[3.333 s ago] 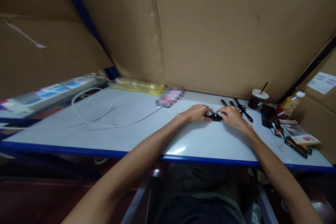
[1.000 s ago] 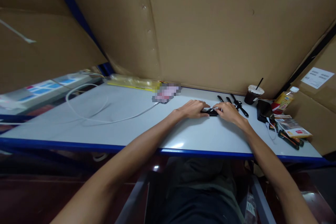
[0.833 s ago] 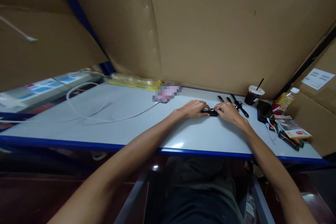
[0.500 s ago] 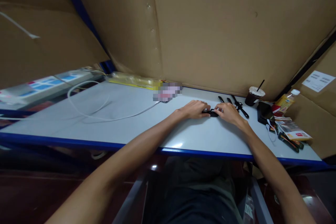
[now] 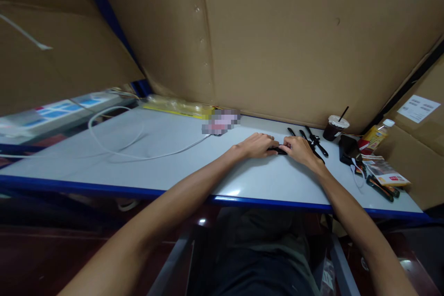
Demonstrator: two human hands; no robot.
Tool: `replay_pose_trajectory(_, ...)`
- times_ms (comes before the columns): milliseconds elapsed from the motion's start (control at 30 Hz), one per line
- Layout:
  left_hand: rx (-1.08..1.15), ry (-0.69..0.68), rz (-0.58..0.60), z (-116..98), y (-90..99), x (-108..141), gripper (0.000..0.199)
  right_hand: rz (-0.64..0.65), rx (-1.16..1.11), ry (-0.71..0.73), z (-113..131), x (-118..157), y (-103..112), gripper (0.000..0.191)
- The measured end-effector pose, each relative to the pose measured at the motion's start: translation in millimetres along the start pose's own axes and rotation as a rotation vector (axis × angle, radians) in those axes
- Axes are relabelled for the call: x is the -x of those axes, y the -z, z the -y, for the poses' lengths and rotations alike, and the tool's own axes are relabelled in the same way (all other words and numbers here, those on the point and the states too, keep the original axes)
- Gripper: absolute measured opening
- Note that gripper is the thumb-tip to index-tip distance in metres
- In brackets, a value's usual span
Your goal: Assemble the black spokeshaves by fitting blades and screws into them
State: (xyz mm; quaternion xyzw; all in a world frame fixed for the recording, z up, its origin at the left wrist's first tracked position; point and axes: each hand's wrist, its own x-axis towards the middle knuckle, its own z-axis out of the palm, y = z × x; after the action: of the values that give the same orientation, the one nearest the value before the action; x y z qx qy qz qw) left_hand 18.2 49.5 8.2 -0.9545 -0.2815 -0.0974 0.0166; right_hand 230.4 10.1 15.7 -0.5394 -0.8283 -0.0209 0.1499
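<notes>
Both hands meet over a small black object low on the white table. My left hand is closed on its left end, fingers curled over it. From the other side my right hand pinches at its right end, thumb and fingertips together. The fingers cover much of the object, so its shape is hard to make out. Just behind and right of my right hand lie several long black pieces, some crossing each other.
A dark drink cup with a straw, a black device, a bottle, a packet and dark-handled tools are at the right. A white cable leads to a blurred phone-like item. Cardboard walls surround the table.
My right hand has shifted slightly left and covers more of the black object's right end. More of a black piece now shows behind that hand. My left hand has barely moved.
</notes>
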Motion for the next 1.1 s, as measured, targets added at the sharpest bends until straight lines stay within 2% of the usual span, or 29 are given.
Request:
replay_pose_trajectory(333,0.044,0.008,-0.012,-1,0.6,0,0.027,0.022,0.058,-0.004,0,-2,-5,0.019)
replay_pose_trajectory(500,0.029,-0.002,-0.009,0,-0.9,0,0.029,0.065,0.150,-0.019,8,-1,-5,0.021)
replay_pose_trajectory(733,0.055,-0.007,-0.018,2,-3.7,-2,0.024,0.133,0.265,-0.133,26,-1,-6,0.030)
replay_pose_trajectory(1100,0.139,0.060,-0.036,8,-9.7,-6,0.017,0.113,0.274,-0.262,35,-6,-20,0.028)
